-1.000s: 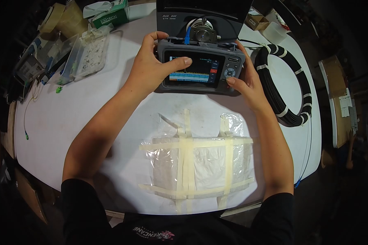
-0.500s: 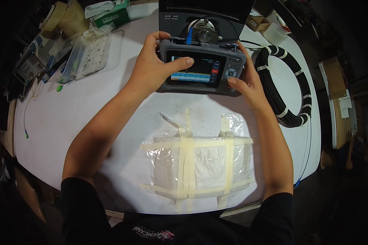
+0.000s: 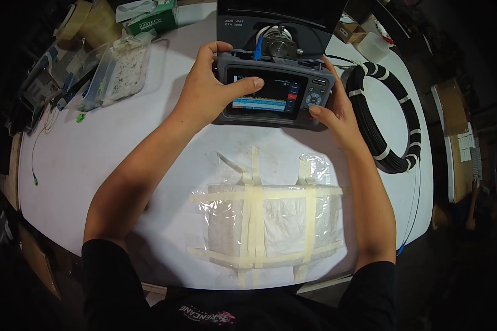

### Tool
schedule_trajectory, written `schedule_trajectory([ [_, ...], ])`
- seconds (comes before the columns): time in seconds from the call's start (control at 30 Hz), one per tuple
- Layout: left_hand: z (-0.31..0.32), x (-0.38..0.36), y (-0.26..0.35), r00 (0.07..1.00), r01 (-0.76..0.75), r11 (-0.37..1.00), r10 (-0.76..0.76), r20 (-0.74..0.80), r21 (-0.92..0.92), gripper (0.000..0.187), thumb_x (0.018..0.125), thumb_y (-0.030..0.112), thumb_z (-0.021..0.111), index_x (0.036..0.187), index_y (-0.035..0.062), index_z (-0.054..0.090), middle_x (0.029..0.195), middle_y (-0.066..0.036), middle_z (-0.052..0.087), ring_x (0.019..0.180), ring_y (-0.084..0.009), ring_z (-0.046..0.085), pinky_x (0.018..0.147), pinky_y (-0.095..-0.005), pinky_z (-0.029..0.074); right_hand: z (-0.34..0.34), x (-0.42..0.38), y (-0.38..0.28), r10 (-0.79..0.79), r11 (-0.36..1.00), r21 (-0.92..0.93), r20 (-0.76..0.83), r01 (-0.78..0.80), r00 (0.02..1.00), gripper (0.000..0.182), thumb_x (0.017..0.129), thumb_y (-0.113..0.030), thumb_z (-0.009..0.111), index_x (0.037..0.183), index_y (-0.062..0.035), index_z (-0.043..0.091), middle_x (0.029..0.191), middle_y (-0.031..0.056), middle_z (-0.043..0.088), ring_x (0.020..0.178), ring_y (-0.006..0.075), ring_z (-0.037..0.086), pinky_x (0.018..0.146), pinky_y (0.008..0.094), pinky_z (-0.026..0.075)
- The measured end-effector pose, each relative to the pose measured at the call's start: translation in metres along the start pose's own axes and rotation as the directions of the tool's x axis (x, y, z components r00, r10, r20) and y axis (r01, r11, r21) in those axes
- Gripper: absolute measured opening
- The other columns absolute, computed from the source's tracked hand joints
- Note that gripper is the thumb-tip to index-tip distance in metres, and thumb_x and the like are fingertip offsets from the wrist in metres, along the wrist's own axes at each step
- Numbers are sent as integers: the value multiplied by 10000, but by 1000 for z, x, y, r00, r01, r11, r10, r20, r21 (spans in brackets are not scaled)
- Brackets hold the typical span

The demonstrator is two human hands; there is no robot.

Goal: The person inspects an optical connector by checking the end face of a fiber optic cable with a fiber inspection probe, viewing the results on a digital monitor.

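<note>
Both of my hands grip a grey-black OTDR tester (image 3: 243, 120), its lit screen showing a trace and a blue table. My left hand (image 3: 207, 91) wraps the left side, thumb over the screen and fingers behind the top edge. On the other side, my right hand (image 3: 337, 113) holds the casing, with its thumb at the lower buttons near the round keypad. A blue fiber connector (image 3: 258, 48) is at the tester's top edge. Behind it stands a dark machine (image 3: 246, 36) with a round metal fitting (image 3: 278, 48). The fingers behind the casing are partly hidden.
A coil of black cable (image 3: 370, 129) lies at right, a thin lead running from it over the table edge. Taped clear plastic (image 3: 281, 223) covers the near table. A clear bin (image 3: 121, 71), green tissue box (image 3: 154, 19) and tape rolls (image 3: 88, 22) stand at left.
The view shifts very slightly. Both hands keep the same hold on the tester, and the trace on its screen looks a little different.
</note>
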State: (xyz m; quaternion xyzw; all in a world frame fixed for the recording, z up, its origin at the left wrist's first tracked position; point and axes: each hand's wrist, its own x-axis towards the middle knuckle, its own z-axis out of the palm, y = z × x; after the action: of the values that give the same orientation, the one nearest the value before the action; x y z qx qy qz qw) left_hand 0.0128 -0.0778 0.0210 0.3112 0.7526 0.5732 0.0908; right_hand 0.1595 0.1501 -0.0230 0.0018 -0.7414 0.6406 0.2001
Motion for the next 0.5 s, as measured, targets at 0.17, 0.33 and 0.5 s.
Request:
schedule_trajectory([
  [0.17,0,-1,3,1000,11,1000,-11,0,2,899,701,350,925,1367,41,406,1166,-200,581,1072,-269,649,866,-341,576,1,0,1,-11,1000,-4,-13,10,1000,985,775,-219,766,1602,-91,247,1307,120,562,952,160,645,776,290,553],
  [0.33,-1,0,1,1000,4,1000,-4,7,7,904,701,349,926,1370,40,402,1169,-198,580,1074,-268,646,875,-341,569,1,0,-1,6,1000,17,-7,-6,1000,993,770,-224,771,1601,-88,246,1320,118,550,954,158,637,766,287,549],
  [0.5,1,-2,1,1000,-18,1000,18,10,-2,857,744,365,897,1365,37,405,1183,-198,573,1095,-260,630,894,-338,553,1,-1,-4,29,999,25,-1,-29,1000,1006,772,-235,782,1603,-84,235,1330,130,546,983,170,634,789,293,547],
])
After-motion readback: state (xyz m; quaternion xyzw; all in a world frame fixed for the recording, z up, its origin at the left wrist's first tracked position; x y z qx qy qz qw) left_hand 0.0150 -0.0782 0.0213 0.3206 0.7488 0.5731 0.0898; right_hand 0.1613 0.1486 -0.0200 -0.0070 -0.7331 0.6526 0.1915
